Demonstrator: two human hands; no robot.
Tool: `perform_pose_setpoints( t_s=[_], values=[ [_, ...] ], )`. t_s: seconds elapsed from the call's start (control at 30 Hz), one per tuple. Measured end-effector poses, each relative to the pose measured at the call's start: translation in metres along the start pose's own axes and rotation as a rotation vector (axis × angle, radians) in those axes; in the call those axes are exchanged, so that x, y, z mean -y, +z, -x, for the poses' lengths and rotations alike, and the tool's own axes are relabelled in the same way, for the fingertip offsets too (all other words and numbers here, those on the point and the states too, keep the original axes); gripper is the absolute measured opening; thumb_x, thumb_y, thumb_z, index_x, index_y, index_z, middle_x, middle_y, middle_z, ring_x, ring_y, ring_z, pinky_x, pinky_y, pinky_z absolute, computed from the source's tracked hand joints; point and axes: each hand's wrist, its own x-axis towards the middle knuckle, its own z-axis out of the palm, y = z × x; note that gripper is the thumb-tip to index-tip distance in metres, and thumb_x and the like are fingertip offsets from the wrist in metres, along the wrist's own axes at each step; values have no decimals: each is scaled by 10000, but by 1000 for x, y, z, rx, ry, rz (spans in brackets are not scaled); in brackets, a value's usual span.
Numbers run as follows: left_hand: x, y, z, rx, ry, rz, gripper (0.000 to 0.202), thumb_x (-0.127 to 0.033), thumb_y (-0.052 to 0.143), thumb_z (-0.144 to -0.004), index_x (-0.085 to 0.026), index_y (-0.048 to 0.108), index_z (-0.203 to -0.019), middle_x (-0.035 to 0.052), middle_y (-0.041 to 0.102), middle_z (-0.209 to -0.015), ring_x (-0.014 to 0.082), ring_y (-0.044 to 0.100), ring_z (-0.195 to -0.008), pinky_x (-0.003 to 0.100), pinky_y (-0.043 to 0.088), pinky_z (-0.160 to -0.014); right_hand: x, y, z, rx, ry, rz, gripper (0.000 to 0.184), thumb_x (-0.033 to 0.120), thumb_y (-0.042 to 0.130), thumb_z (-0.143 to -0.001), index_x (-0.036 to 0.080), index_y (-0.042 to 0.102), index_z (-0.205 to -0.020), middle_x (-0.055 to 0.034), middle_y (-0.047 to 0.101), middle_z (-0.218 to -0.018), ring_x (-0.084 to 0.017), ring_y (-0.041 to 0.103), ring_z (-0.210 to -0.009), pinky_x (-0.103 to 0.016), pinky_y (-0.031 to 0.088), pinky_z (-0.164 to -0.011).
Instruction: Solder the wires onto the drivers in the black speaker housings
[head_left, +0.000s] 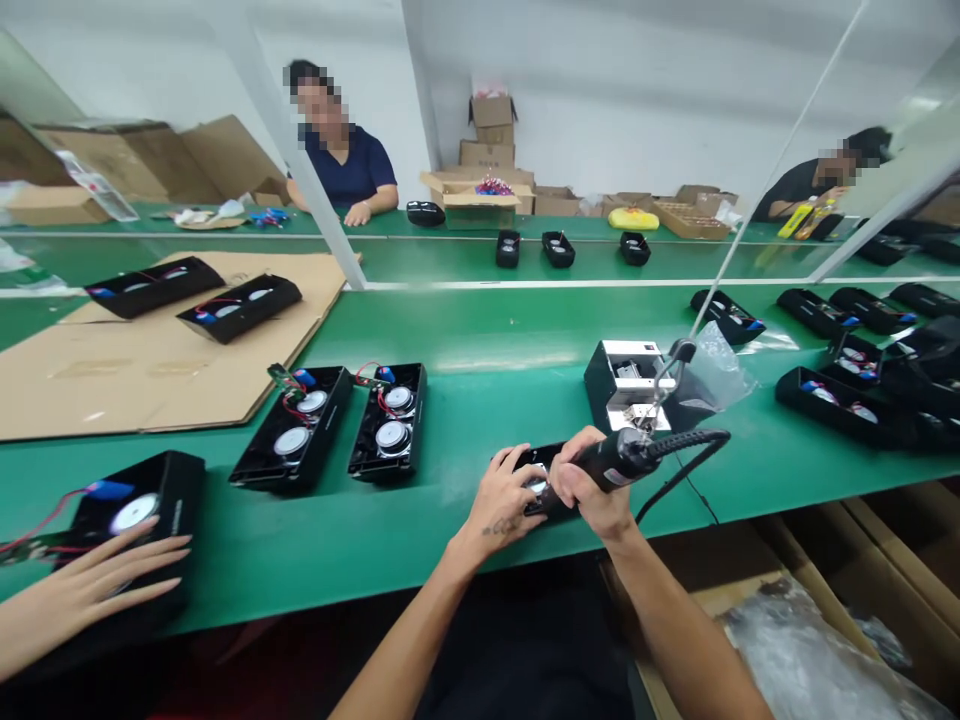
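My right hand [592,492] is wrapped around a black electric screwdriver [621,457], tilted with its lower end toward a black speaker housing [553,453]. The tip is hidden behind my fingers. My left hand [501,500] grips that same housing, fingers bent over its near left part beside a round silver speaker driver [538,482]. A cord runs from the tool's top, which also hangs from a hook and line. Just behind stands a small black-and-white screw feeder [628,385].
Two open housings with drivers, a left one [292,430] and a right one [388,425], lie left of my hands. A co-worker's hand [112,590] rests on another housing. More housings [832,405] crowd the right. Cardboard [172,370] covers the far left bench. Two people sit opposite.
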Motion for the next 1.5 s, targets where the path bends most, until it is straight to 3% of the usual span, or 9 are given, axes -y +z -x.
perform_pose_setpoints(
  t_s=[0.37, 0.67, 0.83, 0.9, 0.97, 1.03, 1.13, 1.27, 1.5],
  values=[
    [5, 1, -3, -25, 1, 1, 206, -315, 996, -692, -261, 801, -726, 21, 794, -1199, 401, 544, -1442, 615, 424, -1208, 79, -54, -32, -430, -306, -19, 219, 338, 755, -928, 234, 590, -829, 98, 492, -567, -89, 454, -437, -247, 390, -495],
    [8, 3, 0, 29, -28, 68, 200, -285, 986, -705, -271, 818, -813, 3, 775, -1273, 412, 483, -1503, 634, 360, -1264, 47, -142, -25, -763, -126, 730, 375, 535, 833, -846, 200, 664, -865, 60, 591, -592, -158, 565, -539, -339, 508, -622],
    [10, 3, -1, 44, -44, 95, 198, -321, 988, -719, -267, 814, -796, 7, 771, -1289, 410, 468, -1511, 628, 354, -1266, 9, -150, 16, -761, -146, 1095, 649, 437, 856, -837, 155, 631, -1376, -185, 707, -1293, -346, 696, -1168, -537, 568, -1016],
    [10, 2, -3, 52, -42, 98, 209, -321, 995, -715, -259, 805, -774, 1, 777, -1281, 415, 488, -1492, 625, 370, -1252, -2, -129, 32, -529, -302, 1335, 493, 278, 730, -966, 204, 616, -1440, -188, 669, -1382, -338, 642, -1293, -547, 529, -1092],
    [9, -1, -4, 62, -38, 97, 220, -315, 1001, -709, -255, 801, -777, -5, 781, -1279, 423, 500, -1480, 631, 373, -1247, -10, -105, 37, -23, -351, 1408, 368, 126, 581, -1030, 262, 696, -1352, -133, 743, -1271, -280, 673, -1240, -478, 540, -1067],
    [9, -4, -5, 68, -34, 89, 231, -310, 1003, -705, -256, 805, -810, -2, 778, -1290, 433, 499, -1481, 640, 381, -1239, -14, -87, 27, 471, -257, 1376, 386, 62, 519, -1040, 279, 745, -1266, -85, 800, -1174, -235, 710, -1143, -413, 548, -1002],
    [7, -7, -6, 75, -25, 77, 261, -322, 1003, -710, -260, 814, -879, 7, 772, -1309, 441, 502, -1478, 639, 404, -1221, -19, -76, 1, 913, -57, 1377, 331, 56, 549, -1024, 243, 766, -1189, -55, 830, -1149, -233, 720, -1091, -397, 524, -940],
    [6, -7, -6, 81, -19, 79, 342, -330, 994, -727, -266, 818, -1014, 15, 765, -1325, 440, 476, -1502, 639, 379, -1242, -23, -76, -19, 1142, 40, 1420, 320, 20, 552, -972, 190, 763, -1142, -63, 830, -1101, -249, 704, -997, -408, 485, -888],
    [0, -13, -6, 156, -39, 131, 251, -329, 924, -823, -283, 822, -1048, 22, 756, -1334, 412, 438, -1541, 633, 309, -1283, -12, -63, -9, 1128, 134, 1392, 278, 30, 566, -903, 157, 753, -1065, -102, 805, -1073, -275, 641, -1041, -437, 436, -995]
  ],
)
